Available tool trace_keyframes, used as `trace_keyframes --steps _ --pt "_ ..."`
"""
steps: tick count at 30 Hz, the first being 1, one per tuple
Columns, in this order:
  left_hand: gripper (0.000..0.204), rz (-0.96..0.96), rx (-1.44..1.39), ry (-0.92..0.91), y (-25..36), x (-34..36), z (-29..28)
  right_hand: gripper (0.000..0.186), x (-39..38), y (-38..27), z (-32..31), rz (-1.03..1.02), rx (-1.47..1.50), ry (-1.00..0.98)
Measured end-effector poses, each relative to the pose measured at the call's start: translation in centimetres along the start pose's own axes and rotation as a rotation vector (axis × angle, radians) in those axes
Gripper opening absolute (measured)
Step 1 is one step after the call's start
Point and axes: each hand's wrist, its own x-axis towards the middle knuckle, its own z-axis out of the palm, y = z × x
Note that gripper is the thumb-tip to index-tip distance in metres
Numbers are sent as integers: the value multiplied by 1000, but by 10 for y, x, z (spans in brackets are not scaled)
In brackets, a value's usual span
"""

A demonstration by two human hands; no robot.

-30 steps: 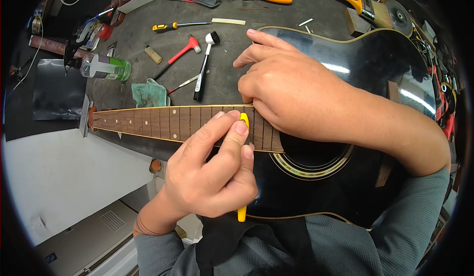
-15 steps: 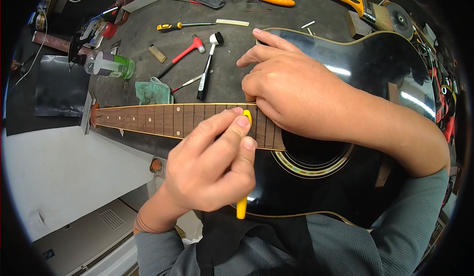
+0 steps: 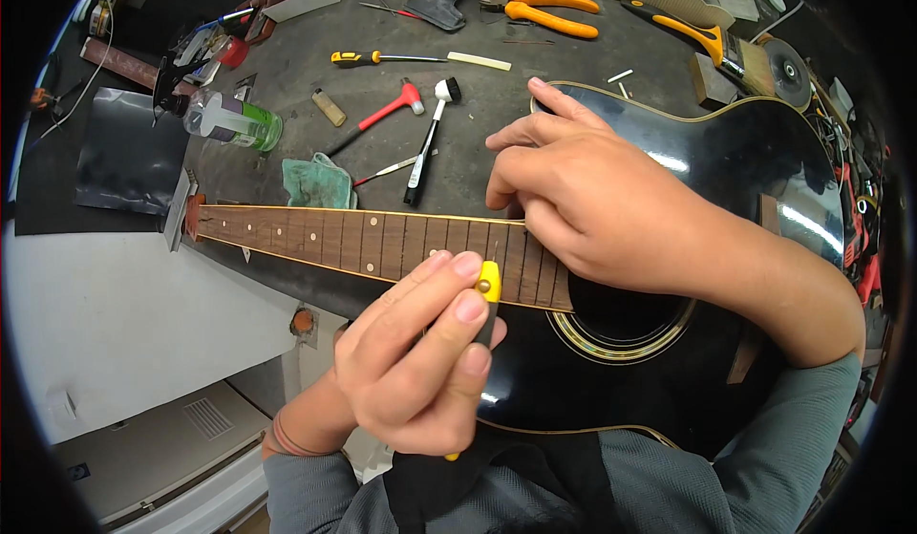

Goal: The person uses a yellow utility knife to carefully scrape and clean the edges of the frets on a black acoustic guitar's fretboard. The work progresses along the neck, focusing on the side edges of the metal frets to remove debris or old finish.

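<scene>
A black acoustic guitar [image 3: 611, 395] lies face up before me, its strings off, its neck pointing left. My left hand [image 3: 411, 352] is closed around a slim yellow-and-black tool [image 3: 490, 281] with a brass-coloured rivet near its upper end. That end is over the near side of the brown fretboard [image 3: 358, 243]; whether it touches is unclear, and its working tip is too fine to make out. My right hand [image 3: 583, 176] rests across the body end of the fretboard, index and middle fingers stretched out, the others bent. Its thumb is hidden.
Beyond the neck on the dark bench lie a red-headed hammer [image 3: 392, 109], a black-and-white brush [image 3: 435, 138], a screwdriver [image 3: 382, 57], orange-handled pliers [image 3: 554, 13] and a green cloth [image 3: 320, 182]. A spray bottle [image 3: 229, 121] is at left, a paintbrush [image 3: 712, 42] far right.
My left hand has drawn nearer to me with the yellow-and-black tool, exposing its rivet and more fretboard. The whole view has shifted slightly; my right hand keeps its place on the guitar.
</scene>
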Motion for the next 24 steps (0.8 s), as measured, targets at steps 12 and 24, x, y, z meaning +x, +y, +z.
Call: trace_keyframes --steps 12,24 --pt "57 -623 -736 309 -17 -12 0 12 3 -4 -6 32 60 -50" --pt "47 -579 -790 406 -28 -6 11 10 7 -6 -13 -69 152 -97"
